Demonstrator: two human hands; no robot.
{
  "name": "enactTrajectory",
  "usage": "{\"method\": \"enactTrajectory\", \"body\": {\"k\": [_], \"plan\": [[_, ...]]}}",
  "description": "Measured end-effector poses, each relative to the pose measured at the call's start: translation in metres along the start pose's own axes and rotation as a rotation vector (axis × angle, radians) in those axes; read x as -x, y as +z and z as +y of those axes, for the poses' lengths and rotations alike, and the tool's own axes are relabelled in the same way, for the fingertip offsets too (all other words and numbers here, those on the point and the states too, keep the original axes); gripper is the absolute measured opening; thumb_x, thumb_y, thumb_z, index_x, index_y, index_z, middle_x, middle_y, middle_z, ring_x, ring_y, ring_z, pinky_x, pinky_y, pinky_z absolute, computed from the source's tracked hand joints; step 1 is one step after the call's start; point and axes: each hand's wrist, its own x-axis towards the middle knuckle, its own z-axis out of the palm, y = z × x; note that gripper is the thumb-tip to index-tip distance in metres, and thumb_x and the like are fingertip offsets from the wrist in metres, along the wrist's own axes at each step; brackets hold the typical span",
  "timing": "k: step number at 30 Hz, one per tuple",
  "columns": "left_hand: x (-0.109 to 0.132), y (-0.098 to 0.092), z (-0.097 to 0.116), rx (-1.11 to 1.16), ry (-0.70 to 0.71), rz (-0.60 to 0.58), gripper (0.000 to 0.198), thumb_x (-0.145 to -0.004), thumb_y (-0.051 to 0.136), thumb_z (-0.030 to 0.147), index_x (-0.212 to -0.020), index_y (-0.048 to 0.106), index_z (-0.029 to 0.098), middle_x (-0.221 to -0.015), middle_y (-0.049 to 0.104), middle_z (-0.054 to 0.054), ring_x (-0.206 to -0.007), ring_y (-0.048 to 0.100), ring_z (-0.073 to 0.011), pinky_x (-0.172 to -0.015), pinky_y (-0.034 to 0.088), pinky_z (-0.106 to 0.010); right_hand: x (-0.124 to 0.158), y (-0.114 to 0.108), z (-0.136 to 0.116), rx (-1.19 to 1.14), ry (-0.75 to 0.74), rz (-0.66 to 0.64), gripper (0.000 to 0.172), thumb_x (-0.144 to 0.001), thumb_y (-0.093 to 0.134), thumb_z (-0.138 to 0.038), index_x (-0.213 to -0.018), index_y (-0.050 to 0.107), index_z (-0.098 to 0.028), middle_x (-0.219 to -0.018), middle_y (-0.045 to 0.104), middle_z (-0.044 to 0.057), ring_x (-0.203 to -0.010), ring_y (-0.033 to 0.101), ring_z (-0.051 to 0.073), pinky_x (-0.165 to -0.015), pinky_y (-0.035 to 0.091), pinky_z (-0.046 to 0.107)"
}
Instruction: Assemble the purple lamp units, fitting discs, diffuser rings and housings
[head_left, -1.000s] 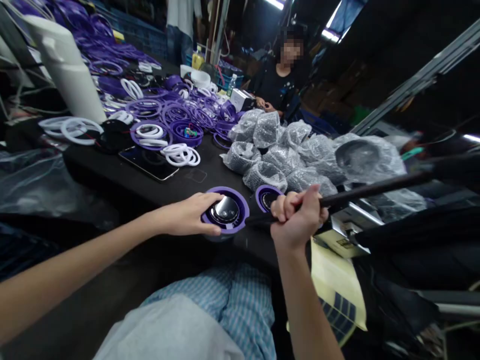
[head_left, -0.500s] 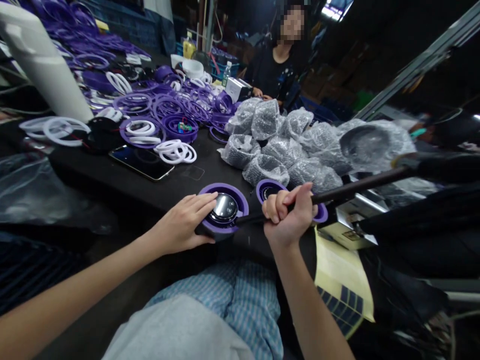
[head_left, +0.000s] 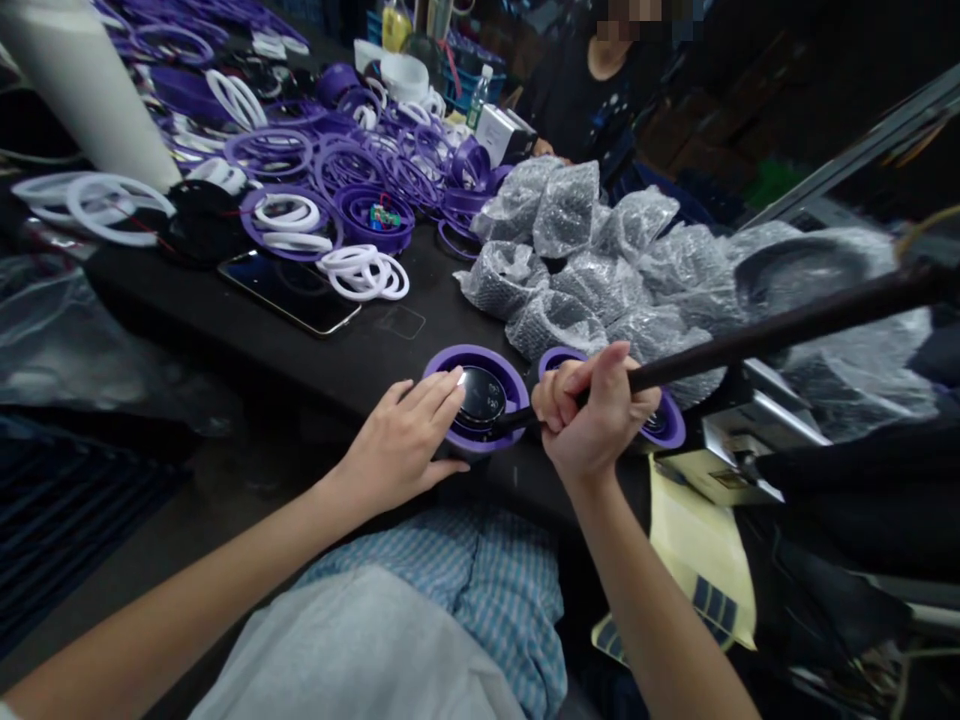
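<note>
My left hand [head_left: 405, 445] lies with fingers stretched flat over the near side of a purple round housing [head_left: 480, 400] that has a dark shiny disc in its middle, at the black table's front edge. My right hand [head_left: 596, 410] is a fist wrapped round a long black rod [head_left: 780, 330] that runs up to the right; the rod's tip touches the housing's right rim. A second purple housing [head_left: 664, 425] sits just behind my right hand, partly hidden by it.
Bubble-wrapped bundles [head_left: 570, 260] pile up behind the housings. A phone [head_left: 289, 292] lies flat at the left, with white rings [head_left: 364, 275] and many purple rings [head_left: 352, 170] beyond. A person in black [head_left: 592, 95] sits across the table. A yellow sheet [head_left: 705, 560] hangs at the right.
My left hand has shifted from gripping the housing's side to lying flat on top of it. The right fist and rod have stayed at the rim. The camera has tilted down.
</note>
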Motion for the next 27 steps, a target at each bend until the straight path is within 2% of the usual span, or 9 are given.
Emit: {"method": "enactTrajectory", "body": {"k": [4, 10, 13, 16, 19, 23, 25, 27], "plan": [[0.0, 0.002, -0.001, 0.017, 0.007, -0.004, 0.065, -0.075, 0.062, 0.041, -0.125, 0.039, 0.006, -0.136, 0.041, -0.022, -0.125, 0.039, -0.0313, -0.097, 0.037, -0.045, -0.006, 0.011, 0.008, 0.115, 0.015, 0.066, 0.044, -0.084, 0.052, -0.037, -0.047, 0.037, -0.018, -0.036, 0.029, -0.009, -0.026, 0.028, 0.003, -0.027, 0.02, 0.016], [-0.002, 0.001, -0.002, -0.003, 0.037, 0.012, 0.065, -0.073, 0.065, 0.042, -0.122, 0.041, 0.006, -0.134, 0.043, -0.022, -0.123, 0.041, -0.0313, -0.097, 0.037, -0.044, -0.008, 0.02, 0.021, 0.282, -0.055, 0.153, 0.043, -0.08, 0.056, -0.039, -0.048, 0.037, -0.019, -0.045, 0.032, -0.008, -0.033, 0.031, 0.002, -0.032, 0.025, 0.016], [-0.002, 0.001, -0.006, -0.042, 0.065, 0.021, 0.068, -0.071, 0.066, 0.045, -0.121, 0.043, 0.005, -0.132, 0.046, -0.022, -0.122, 0.042, -0.0317, -0.099, 0.035, -0.043, -0.01, 0.018, 0.022, 0.221, -0.068, 0.169, 0.045, -0.08, 0.057, -0.04, -0.047, 0.035, -0.02, -0.043, 0.03, -0.008, -0.031, 0.029, 0.003, -0.031, 0.024, 0.017], [-0.001, -0.001, -0.003, -0.072, 0.064, 0.022, 0.07, -0.071, 0.066, 0.047, -0.122, 0.042, 0.005, -0.131, 0.046, -0.023, -0.122, 0.043, -0.0308, -0.095, 0.038, -0.042, -0.014, 0.015, 0.02, 0.09, -0.028, 0.106, 0.045, -0.077, 0.06, -0.04, -0.045, 0.036, -0.02, -0.039, 0.03, -0.009, -0.028, 0.029, 0.003, -0.027, 0.023, 0.018], [0.0, -0.003, 0.015, -0.166, -0.03, -0.004, 0.069, -0.075, 0.062, 0.045, -0.124, 0.041, 0.003, -0.133, 0.044, -0.024, -0.12, 0.045, -0.032, -0.085, 0.042, -0.045, -0.017, 0.012, 0.012, -0.008, 0.015, 0.085, 0.046, -0.074, 0.063, -0.04, -0.042, 0.037, -0.02, -0.035, 0.031, -0.009, -0.025, 0.029, 0.004, -0.024, 0.02, 0.018], [0.009, -0.009, 0.047, -0.303, -0.174, -0.058, 0.066, -0.077, 0.063, 0.036, -0.125, 0.04, -0.001, -0.134, 0.041, -0.028, -0.114, 0.048, -0.0361, -0.079, 0.043, -0.049, -0.013, 0.007, -0.01, -0.077, -0.07, 0.125, 0.045, -0.078, 0.061, -0.037, -0.042, 0.041, -0.019, -0.033, 0.031, -0.009, -0.023, 0.028, 0.004, -0.023, 0.016, 0.019], [0.015, -0.019, 0.049, -0.246, -0.156, -0.101, 0.064, -0.075, 0.065, 0.035, -0.125, 0.042, 0.001, -0.132, 0.044, -0.026, -0.112, 0.05, -0.0359, -0.08, 0.044, -0.049, -0.009, 0.004, -0.023, -0.098, -0.1, 0.129, 0.045, -0.08, 0.058, -0.036, -0.043, 0.042, -0.019, -0.033, 0.031, -0.008, -0.022, 0.027, 0.004, -0.023, 0.015, 0.02], [0.019, -0.036, 0.04, -0.064, -0.095, -0.103, 0.056, -0.077, 0.063, 0.037, -0.122, 0.047, 0.009, -0.128, 0.051, -0.019, -0.113, 0.05, -0.0324, -0.086, 0.044, -0.047, -0.006, 0.0, -0.032, -0.109, -0.1, 0.127, 0.045, -0.081, 0.057, -0.036, -0.042, 0.04, -0.02, -0.032, 0.029, -0.008, -0.021, 0.025, 0.005, -0.022, 0.014, 0.02]]}}
